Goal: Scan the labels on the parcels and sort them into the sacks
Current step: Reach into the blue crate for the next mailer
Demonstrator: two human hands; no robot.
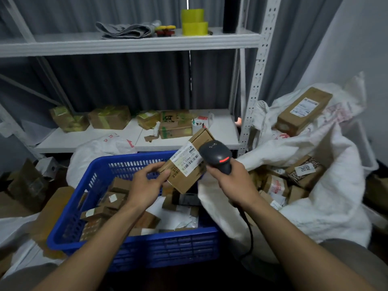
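Observation:
My left hand [149,182] grips a brown cardboard parcel [184,175] by its near end and holds it tilted above the blue plastic basket [134,244]. A white barcode label [185,158] faces up on the parcel. My right hand [233,181] holds a black handheld scanner [216,154] with a red light, its head right beside the label. A black cable hangs down from the scanner. The basket holds several more small parcels. A white sack [327,206] lies open on the right with several boxes inside. Another white sack [98,150] stands behind the basket.
A grey metal rack [255,80] stands behind the basket. Its lower shelf carries several taped boxes [109,119]; the upper shelf holds yellow tape rolls [194,23] and folded cloth. Cardboard pieces [27,185] are piled on the left floor. A long box [302,111] rests atop the right sack.

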